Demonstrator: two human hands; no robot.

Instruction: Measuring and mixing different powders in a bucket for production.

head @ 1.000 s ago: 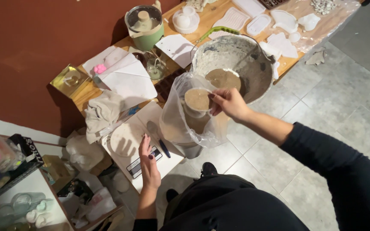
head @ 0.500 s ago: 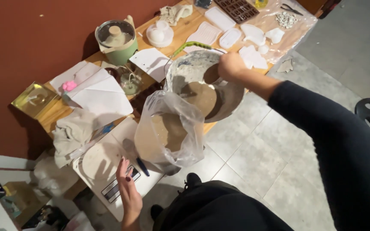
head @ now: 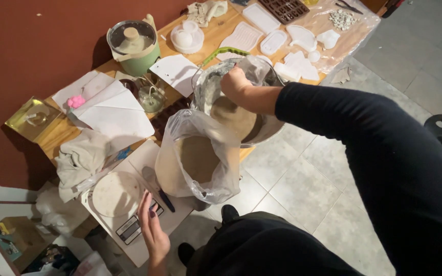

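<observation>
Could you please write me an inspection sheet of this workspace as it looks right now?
Surface: wooden table against a dark red wall, crowded.
Job's things: large metal bowl with tan powder inside; open clear plastic bag of the same powder in front of it; white kitchen scale bearing a round dish.
Clutter: green pot with glass lid, white moulds, paper sheets, crumpled cloth, small glass jar.
Grippers: right hand is fisted inside the bowl, what it holds is hidden; left hand is open, flat by the scale.
Cables: nothing seen.
Surroundings: grey tiled floor; boxes at lower left.
</observation>
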